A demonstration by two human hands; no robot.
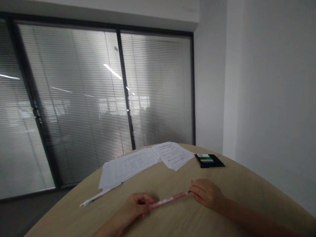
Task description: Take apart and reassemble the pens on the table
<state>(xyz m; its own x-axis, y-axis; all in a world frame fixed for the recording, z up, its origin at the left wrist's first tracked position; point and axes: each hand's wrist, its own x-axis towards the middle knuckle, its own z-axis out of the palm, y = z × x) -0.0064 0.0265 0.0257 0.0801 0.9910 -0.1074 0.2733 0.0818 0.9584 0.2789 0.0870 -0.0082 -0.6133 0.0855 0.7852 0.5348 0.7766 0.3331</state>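
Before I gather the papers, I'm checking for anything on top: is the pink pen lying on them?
No, the left hand holds the pink pen apart from the papers, nearer the person.

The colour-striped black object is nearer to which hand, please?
Right: the right hand is on the near side of the black object; the left hand is farther leftward.
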